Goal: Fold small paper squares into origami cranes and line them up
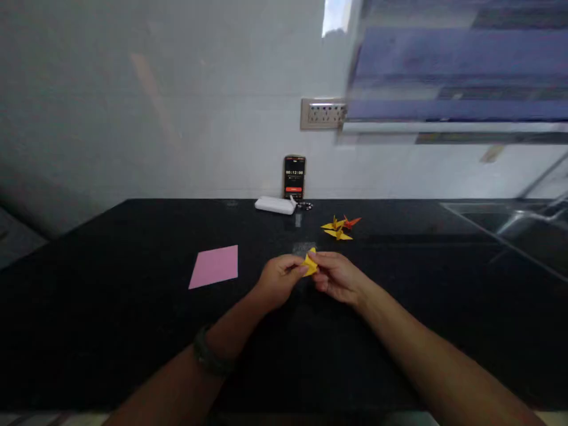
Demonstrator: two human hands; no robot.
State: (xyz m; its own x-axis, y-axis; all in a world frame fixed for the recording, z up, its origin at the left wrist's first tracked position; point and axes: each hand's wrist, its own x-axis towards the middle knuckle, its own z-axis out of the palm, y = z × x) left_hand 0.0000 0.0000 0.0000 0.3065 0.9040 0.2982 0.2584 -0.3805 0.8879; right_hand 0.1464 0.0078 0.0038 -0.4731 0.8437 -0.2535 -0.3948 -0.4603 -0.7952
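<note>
A small folded piece of yellow origami paper [310,264] is held between both hands above the black countertop. My left hand [281,279] pinches its left side between thumb and fingers. From the other side, my right hand [338,276] grips the right edge, thumb near the top. The fingers cover part of the folds, so the exact shape is hard to make out. Beyond my right hand lie folded paper cranes, two yellow [339,235] and one orange-red [351,222], close together. To the left of my left hand, a flat pink paper sheet [215,265] rests on the counter.
A phone [294,177] showing a timer leans upright against the white wall. In front of it lies a white oblong case [276,205] with a dark beaded strap [305,205]. A sink [523,222] is set into the counter at right. A socket panel [323,113] is on the wall.
</note>
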